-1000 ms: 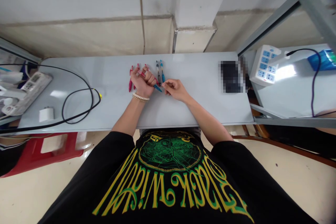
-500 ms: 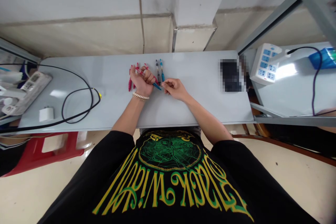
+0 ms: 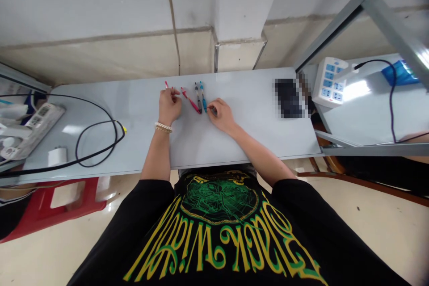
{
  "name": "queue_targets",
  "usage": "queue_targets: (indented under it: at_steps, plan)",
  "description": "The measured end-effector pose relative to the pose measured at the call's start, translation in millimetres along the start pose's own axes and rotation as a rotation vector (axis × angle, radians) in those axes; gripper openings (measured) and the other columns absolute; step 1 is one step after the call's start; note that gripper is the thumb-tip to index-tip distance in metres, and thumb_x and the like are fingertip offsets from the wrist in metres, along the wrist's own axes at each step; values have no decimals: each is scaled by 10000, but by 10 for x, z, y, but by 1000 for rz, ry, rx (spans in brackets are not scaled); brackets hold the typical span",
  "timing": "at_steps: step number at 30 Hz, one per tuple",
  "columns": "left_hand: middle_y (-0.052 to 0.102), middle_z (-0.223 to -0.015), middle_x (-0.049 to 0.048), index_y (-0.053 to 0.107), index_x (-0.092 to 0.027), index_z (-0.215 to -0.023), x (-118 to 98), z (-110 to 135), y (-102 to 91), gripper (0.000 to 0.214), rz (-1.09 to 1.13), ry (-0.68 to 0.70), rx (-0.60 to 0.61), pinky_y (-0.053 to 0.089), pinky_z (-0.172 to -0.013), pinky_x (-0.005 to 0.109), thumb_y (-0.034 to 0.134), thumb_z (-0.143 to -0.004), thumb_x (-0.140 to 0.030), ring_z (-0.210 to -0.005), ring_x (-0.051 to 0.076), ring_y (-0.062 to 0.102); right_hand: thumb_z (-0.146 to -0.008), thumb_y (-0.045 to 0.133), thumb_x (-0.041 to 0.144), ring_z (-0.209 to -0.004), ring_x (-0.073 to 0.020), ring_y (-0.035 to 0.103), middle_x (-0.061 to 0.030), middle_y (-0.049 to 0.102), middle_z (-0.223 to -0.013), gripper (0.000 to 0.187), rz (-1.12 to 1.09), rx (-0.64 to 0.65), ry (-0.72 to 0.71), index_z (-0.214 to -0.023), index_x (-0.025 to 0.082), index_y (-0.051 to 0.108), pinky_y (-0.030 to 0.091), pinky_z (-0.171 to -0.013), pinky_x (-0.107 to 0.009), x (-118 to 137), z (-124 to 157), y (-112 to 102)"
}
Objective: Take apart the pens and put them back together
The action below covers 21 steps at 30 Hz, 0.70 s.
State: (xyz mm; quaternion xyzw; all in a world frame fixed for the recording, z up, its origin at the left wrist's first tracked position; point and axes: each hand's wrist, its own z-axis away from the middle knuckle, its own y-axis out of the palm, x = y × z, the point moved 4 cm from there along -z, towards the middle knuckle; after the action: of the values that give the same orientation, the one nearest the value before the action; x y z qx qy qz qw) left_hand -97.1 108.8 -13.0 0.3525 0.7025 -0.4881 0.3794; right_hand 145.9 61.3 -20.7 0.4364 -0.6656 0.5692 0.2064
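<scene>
My left hand (image 3: 170, 106) rests on the grey table top (image 3: 254, 129), its fingers curled around a red pen (image 3: 166, 84) that is mostly hidden. To its right, a red pen (image 3: 189, 101), a black pen (image 3: 198, 97) and a blue pen (image 3: 203, 96) lie side by side. My right hand (image 3: 219, 114) is nearest the blue pen's lower end, with its fingertips drawn together. A small dark bit shows at those fingertips, too small to identify. A pearl-like bracelet (image 3: 163, 128) circles my left wrist.
A pixelated phone (image 3: 288, 98) lies at the table's right end, beyond it a white power strip (image 3: 328, 82). On the left are a black cable (image 3: 97, 143), a white charger (image 3: 56, 157) and another power strip (image 3: 42, 127). A concrete wall backs the table.
My left hand has moved left, away from the pens, and its bunch of pens has shrunk. A red pen now lies loose beside the black pen.
</scene>
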Motion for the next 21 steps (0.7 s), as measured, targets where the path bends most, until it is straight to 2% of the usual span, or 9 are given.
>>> queue_targets:
  at_steps: [2, 5, 11, 14, 16, 18, 21]
  plan:
    - [586, -1057, 132, 639, -213, -961, 46, 7, 18, 212, -143, 36, -4, 535, -1092, 562, 673, -756, -169, -991, 311, 617, -978, 624, 166, -997, -245, 648, -107, 719, -1056, 83, 8, -1, -7, -956, 208, 692, 554, -1000, -411, -7, -4, 4]
    - [598, -1109, 187, 649, -199, -984, 53, 44, 86, 225, -229, 78, -25, 470, -1211, 616, 675, -767, -146, -1235, 398, 589, -981, 618, 160, -986, -240, 652, -110, 712, -1055, 82, -2, -7, -8, -962, 200, 688, 555, -985, -397, -23, -7, 0]
    - [552, -1347, 268, 664, -151, -1002, 34, 91, 104, 193, -353, 132, -100, 325, -1315, 655, 693, -811, -152, -1431, 437, 487, -969, 605, 156, -1010, -251, 646, -112, 695, -1050, 93, 10, -39, -23, -964, 195, 689, 542, -999, -409, -40, -11, 2]
    - [592, -1285, 233, 683, -168, -1020, -32, 125, 143, 151, -320, 171, -99, 384, -1267, 622, 685, -886, -238, -1348, 408, 551, -950, 603, 158, -1009, -250, 633, -106, 690, -1044, 95, -1, -67, -19, -949, 205, 686, 538, -997, -412, -46, -12, 9]
    - [632, -1058, 159, 690, -199, -1019, -87, 172, 237, 165, -277, 175, -41, 455, -1187, 593, 687, -922, -332, -1155, 375, 629, -947, 602, 168, -1014, -248, 626, -106, 686, -1043, 90, -16, -79, -11, -943, 209, 682, 539, -989, -406, -48, -11, 14]
    - [574, -824, 76, 679, -228, -961, -133, 231, 356, 199, -237, 152, 39, 484, -1119, 577, 714, -914, -419, -962, 353, 644, -952, 601, 179, -1011, -243, 626, -105, 683, -1041, 84, -20, -83, -2, -935, 210, 677, 541, -983, -401, -46, -8, 16]
    - [508, -722, 38, 628, -251, -822, -185, 287, 452, 241, -184, 140, 51, 476, -1102, 553, 721, -907, -455, -892, 343, 642, -960, 600, 188, -977, -234, 635, -102, 689, -1019, 83, -25, -71, -9, -921, 211, 670, 545, -974, -399, -31, -5, 11]
